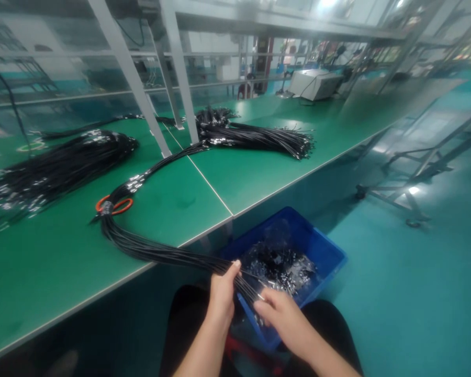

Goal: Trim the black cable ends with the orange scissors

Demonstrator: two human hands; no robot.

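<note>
Black cable bundle [160, 253]: pale bands near the orange ring [121, 207]; no characters legible.
Dark cable pile with pale tips [63, 165]: markings blurred; no characters legible.
Blue rectangular plastic bin [332, 254]: no text legible on walls or rim.
Green flat tabletop [172, 209]: no text or numbers legible.
White box-shaped unit [316, 85]: no label or brand legible.
Grey metal uprights [180, 73]: no signs legible.
Background: too blurred to read.

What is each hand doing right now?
Left hand: closed around the bundle of black cables.
Right hand: fingers pinching at the bundle's loose ends.
</note>
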